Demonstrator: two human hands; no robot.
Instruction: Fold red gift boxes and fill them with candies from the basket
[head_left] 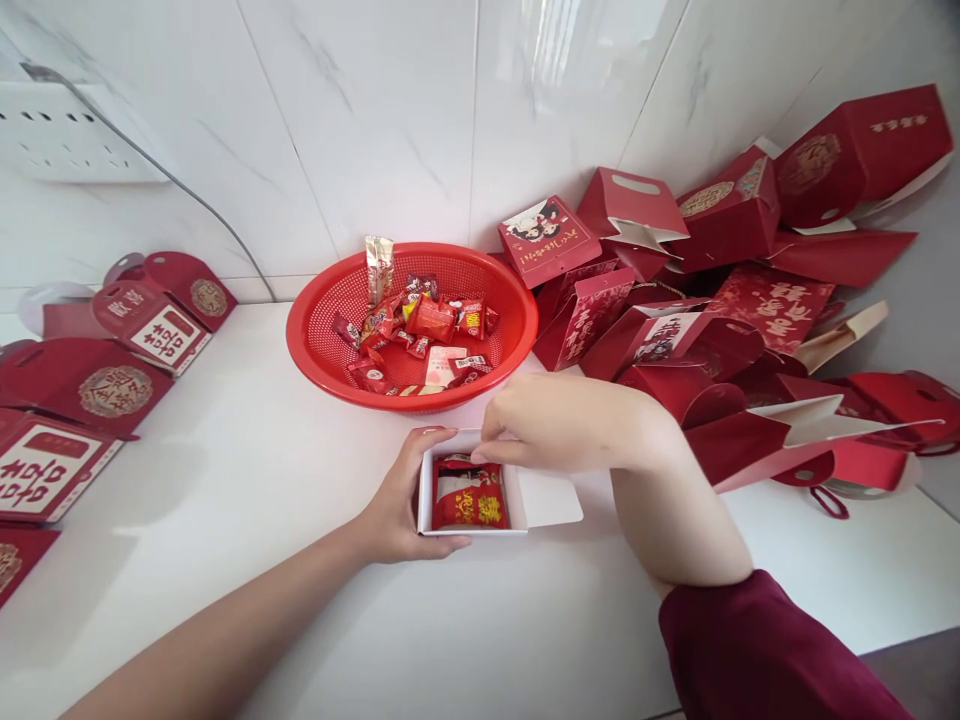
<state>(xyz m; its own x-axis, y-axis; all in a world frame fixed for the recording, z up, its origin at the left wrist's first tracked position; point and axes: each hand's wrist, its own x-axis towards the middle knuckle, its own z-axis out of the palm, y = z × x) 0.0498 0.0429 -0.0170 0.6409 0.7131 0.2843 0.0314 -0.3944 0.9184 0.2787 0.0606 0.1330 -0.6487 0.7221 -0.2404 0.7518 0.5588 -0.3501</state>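
Observation:
My left hand (405,505) grips a small open white box (551,498) from its left side, thumb along the near edge and fingers at the far edge. Inside lies a shiny red snack packet (471,498) with yellow characters. My right hand (559,422) reaches over the box from the right, wrist bent. Its fingers are curled together at the packet's top edge, partly hiding the far right corner of the box. The box's white end flap sticks out to the right. Just beyond stands a red plastic colander (315,345) with wrapped sweets (433,318) in it.
On the right lies a heap of red gift boxes (769,305), several of them open. Red boxes (124,390) stand in a row on the left. A tiled wall (390,120) rises behind the white table (247,440). A grey cable (187,185) hangs from a power strip (71,135).

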